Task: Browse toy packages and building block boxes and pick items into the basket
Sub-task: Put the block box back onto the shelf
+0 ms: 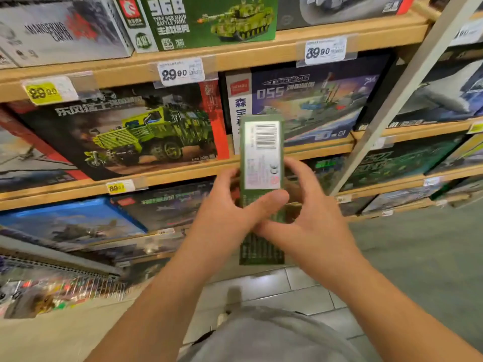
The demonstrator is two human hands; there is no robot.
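I stand facing the wooden shelves, which fill most of my view and are packed with building block boxes. The biggest near me is the green truck box on the middle shelf, with the 055 warship box just beside it on its right and the green tank box on the shelf above. Low on my left is what looks like the wire basket, blurred, well apart from my hands.

In front of the shelves I hold a narrow green box upright, its barcode side turned to me. My left hand grips its left edge, fingers curled behind and thumb lying across the front. My right hand grips the right edge, fingers wrapped round the far side and thumb low on the front.

I judge I am checking this box before deciding on it. To do that well, I should keep the thumbs off the white label, hold the box steady by its long edges, and turn it slowly to read the other faces. If I keep it, one hand should take a firm hold before I lower it left to the basket.
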